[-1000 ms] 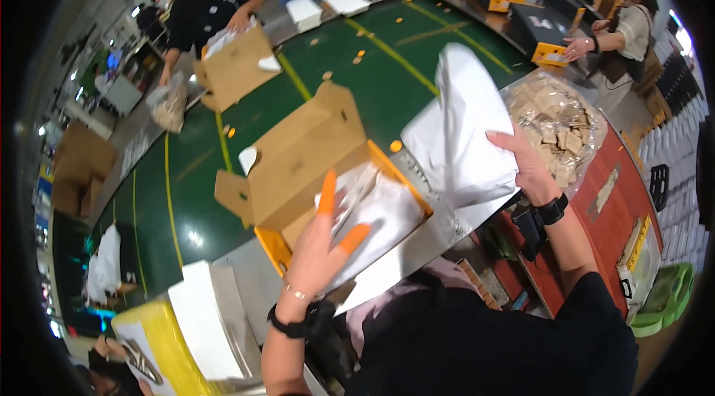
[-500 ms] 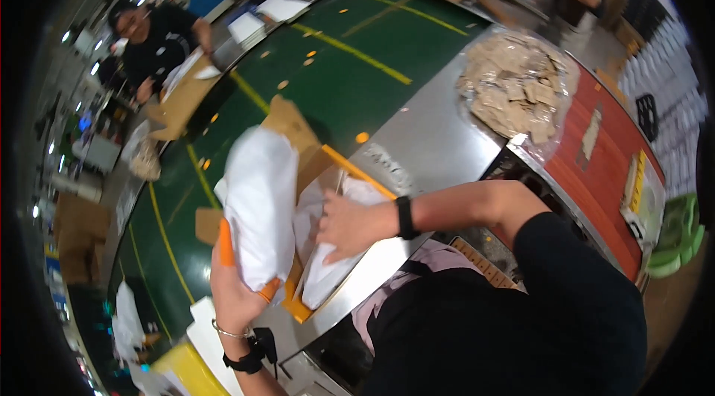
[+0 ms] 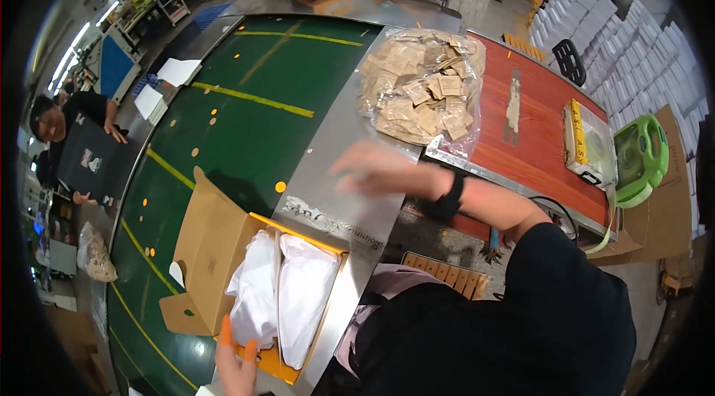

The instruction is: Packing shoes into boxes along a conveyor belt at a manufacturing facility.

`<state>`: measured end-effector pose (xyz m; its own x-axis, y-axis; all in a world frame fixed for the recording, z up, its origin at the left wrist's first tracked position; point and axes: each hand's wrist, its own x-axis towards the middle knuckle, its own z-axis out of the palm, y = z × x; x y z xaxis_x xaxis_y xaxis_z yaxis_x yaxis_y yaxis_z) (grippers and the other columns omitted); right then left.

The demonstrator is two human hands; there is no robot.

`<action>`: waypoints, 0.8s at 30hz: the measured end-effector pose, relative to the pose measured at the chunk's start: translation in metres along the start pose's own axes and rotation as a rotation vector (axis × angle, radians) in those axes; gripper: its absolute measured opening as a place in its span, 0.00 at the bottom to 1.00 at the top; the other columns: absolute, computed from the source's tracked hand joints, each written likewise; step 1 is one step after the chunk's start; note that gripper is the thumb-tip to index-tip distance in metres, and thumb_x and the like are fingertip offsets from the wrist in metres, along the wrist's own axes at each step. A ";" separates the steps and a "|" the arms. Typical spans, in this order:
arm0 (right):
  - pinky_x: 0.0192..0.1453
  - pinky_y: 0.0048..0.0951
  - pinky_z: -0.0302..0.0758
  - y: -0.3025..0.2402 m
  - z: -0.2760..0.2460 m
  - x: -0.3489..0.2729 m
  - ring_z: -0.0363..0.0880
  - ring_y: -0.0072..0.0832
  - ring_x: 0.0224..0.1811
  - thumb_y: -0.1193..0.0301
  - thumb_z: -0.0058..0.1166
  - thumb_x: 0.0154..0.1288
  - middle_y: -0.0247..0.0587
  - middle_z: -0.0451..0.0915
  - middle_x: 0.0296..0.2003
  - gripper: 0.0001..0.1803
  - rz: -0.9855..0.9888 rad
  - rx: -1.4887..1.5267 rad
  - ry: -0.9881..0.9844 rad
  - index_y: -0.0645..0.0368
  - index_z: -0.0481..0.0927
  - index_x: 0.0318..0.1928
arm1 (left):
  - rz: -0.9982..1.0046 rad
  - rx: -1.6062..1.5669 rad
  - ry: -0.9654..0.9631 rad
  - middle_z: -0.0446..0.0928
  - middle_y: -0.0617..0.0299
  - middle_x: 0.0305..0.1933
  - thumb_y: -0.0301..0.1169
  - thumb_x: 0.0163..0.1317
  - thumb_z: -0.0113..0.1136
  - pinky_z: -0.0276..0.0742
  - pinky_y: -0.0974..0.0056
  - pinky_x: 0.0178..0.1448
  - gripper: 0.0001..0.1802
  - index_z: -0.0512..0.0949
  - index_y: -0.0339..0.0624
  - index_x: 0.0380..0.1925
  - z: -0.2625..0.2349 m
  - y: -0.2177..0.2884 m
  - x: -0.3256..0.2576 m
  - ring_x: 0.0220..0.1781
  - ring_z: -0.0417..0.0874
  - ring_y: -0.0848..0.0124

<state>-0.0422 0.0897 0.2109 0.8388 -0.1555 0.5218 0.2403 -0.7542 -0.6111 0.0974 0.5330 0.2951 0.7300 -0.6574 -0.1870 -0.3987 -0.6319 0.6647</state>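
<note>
An open cardboard box (image 3: 211, 247) with an orange inner rim lies on the green conveyor (image 3: 246, 120). Two white wrapped bundles (image 3: 298, 295) sit side by side inside it. My left hand (image 3: 237, 362), with orange fingertip covers, rests on the box's near edge at the bottom of the view. My right hand (image 3: 376, 170) is blurred, fingers spread and holding nothing, above the steel strip (image 3: 335, 195) between the box and a clear bag of small tan packets (image 3: 421, 91).
A red table (image 3: 536, 143) to the right holds the packet bag and a yellow-edged packet. A green round object (image 3: 637, 158) sits further right. A person in black stands across the belt at left. Yellow-black boxes sit at the far end.
The white bundle my left hand held now lies in the box beside the first one. My right hand has left the box and swung right toward the packet bag.
</note>
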 end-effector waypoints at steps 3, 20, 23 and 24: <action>0.53 0.41 0.73 0.057 -0.075 -0.048 0.76 0.46 0.46 0.69 0.62 0.55 0.49 0.80 0.40 0.15 0.481 -0.581 0.165 0.57 0.81 0.44 | 0.034 0.148 0.293 0.71 0.32 0.58 0.40 0.66 0.54 0.67 0.51 0.65 0.26 0.71 0.34 0.59 0.034 -0.008 -0.035 0.62 0.73 0.45; 0.44 0.44 0.78 0.075 -0.140 -0.107 0.82 0.46 0.41 0.65 0.59 0.50 0.50 0.81 0.34 0.10 0.918 -1.017 -0.190 0.56 0.82 0.33 | -0.076 0.465 0.331 0.67 0.35 0.64 0.45 0.63 0.58 0.59 0.45 0.69 0.32 0.70 0.33 0.61 0.072 -0.001 -0.032 0.65 0.65 0.39; 0.42 0.42 0.79 0.053 -0.140 -0.087 0.82 0.46 0.40 0.63 0.56 0.53 0.48 0.82 0.31 0.10 0.898 -0.986 -0.224 0.56 0.83 0.28 | -0.056 0.384 0.389 0.66 0.37 0.65 0.39 0.60 0.60 0.61 0.48 0.68 0.31 0.70 0.31 0.60 0.082 -0.020 -0.032 0.64 0.67 0.41; 0.40 0.43 0.78 0.044 -0.143 -0.082 0.82 0.46 0.39 0.64 0.56 0.53 0.46 0.82 0.32 0.08 0.945 -0.990 -0.135 0.55 0.82 0.28 | -0.019 0.327 0.417 0.64 0.39 0.68 0.34 0.57 0.62 0.60 0.50 0.69 0.32 0.69 0.29 0.60 0.085 -0.026 -0.032 0.64 0.66 0.43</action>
<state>-0.1699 -0.0220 0.2265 0.5415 -0.8391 0.0523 -0.8404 -0.5419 0.0069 0.0373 0.5350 0.2221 0.8710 -0.4675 0.1511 -0.4870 -0.7810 0.3911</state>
